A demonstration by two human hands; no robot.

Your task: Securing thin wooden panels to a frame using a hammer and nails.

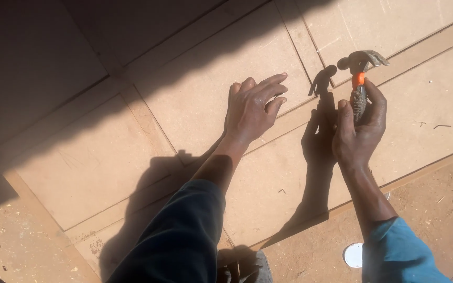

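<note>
My right hand (358,133) grips a claw hammer (360,78) by its dark grip, with an orange band under the metal head. The head points up and away, raised over a tan fibreboard panel (200,99). My left hand (252,107) hovers or rests over the panel with fingers spread and slightly curled, holding nothing that I can see. Thin flat strips (289,120) lie across the panel between the two hands. The hammer's shadow falls on the board just left of the head.
Small loose nails (441,126) lie on the board at the right. A white round disc (353,255) sits on the dusty floor near my right sleeve. A shoe toe (260,267) shows at the bottom edge. Deep shadow covers the upper left.
</note>
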